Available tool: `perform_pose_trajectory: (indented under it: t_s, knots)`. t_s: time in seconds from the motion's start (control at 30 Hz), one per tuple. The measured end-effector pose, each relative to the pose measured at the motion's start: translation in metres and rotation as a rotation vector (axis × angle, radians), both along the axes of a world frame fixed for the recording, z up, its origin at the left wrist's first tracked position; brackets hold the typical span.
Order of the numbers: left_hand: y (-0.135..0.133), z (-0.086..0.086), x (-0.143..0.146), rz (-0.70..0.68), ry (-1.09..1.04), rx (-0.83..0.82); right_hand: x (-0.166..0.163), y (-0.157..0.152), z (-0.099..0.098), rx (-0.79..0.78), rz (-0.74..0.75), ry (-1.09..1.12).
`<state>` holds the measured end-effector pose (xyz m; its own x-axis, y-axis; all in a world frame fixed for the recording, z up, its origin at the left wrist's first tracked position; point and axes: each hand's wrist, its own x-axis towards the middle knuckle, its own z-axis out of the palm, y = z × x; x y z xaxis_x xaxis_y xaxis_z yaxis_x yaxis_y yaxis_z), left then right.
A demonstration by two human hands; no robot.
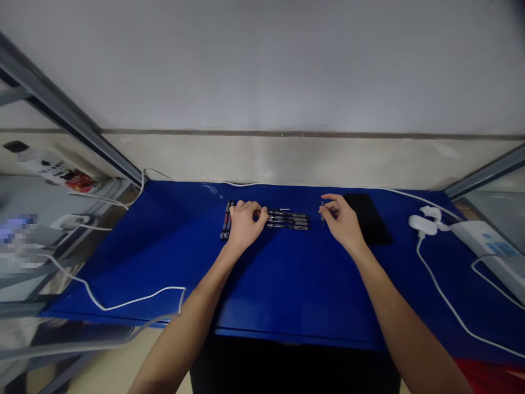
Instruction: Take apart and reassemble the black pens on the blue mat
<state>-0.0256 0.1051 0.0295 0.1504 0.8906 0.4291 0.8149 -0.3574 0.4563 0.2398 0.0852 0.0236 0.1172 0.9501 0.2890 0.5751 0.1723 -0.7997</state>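
Observation:
Several dark see-through pens [287,220] with grey grips lie side by side across the blue tabletop, tips to the right. My left hand [245,220] is closed at their left ends, thumb and forefinger pinching a pen there; its fingers partly hide the pens. Just left of that hand, more pens [226,219] lie pointing away from me, partly covered. A thin pale stick [283,209] lies along the far side of the row. To the right of the tips, my right hand [340,219] pinches a short, slim dark piece [322,213] that looks like a pen cap.
A black flat tablet-like thing [367,219] lies beside my right hand. Farther right are a white charger [423,224], a white power strip [492,251] and cables. A white cable [139,298] crosses the left front. Metal posts and a bottle [57,169] stand left; a wall closes the back.

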Motion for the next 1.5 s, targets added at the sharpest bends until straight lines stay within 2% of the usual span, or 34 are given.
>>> perform_pose_trajectory:
  t_s: [0.13, 0.27, 0.33, 0.4, 0.5, 0.6, 0.8, 1.07, 1.3, 1.5]
  knots:
    - [-0.002, 0.0, 0.003, -0.01, -0.009, -0.002, 0.016, 0.007, -0.017, -0.005, -0.071, -0.276]
    - [-0.006, -0.001, 0.007, -0.039, -0.006, 0.001, 0.016, 0.006, -0.017, 0.052, -0.097, -0.389]
    - [-0.007, -0.001, 0.008, -0.034, -0.005, -0.003, 0.008, 0.003, -0.011, 0.116, -0.104, -0.353]
    - [-0.008, -0.001, 0.009, -0.018, -0.009, -0.009, -0.003, -0.002, -0.004, 0.103, -0.043, -0.228]
    - [-0.01, 0.0, 0.013, -0.002, -0.012, -0.018, -0.023, -0.01, 0.005, -0.148, 0.161, 0.062]
    - [-0.013, 0.0, 0.016, -0.009, -0.013, -0.023, -0.036, -0.016, 0.008, -0.277, 0.252, 0.165]
    - [-0.014, 0.002, 0.017, -0.037, -0.057, -0.063, -0.035, -0.016, 0.007, -0.236, 0.262, 0.204]
    - [-0.01, 0.002, 0.015, -0.058, -0.171, -0.123, -0.029, -0.012, 0.004, -0.187, 0.201, 0.307]
    - [-0.011, 0.001, 0.017, -0.064, -0.167, -0.146, -0.03, -0.016, 0.015, -0.208, 0.191, 0.154]
    - [-0.01, 0.0, 0.016, -0.053, -0.179, -0.143, -0.031, -0.013, 0.009, -0.2, 0.216, 0.326]
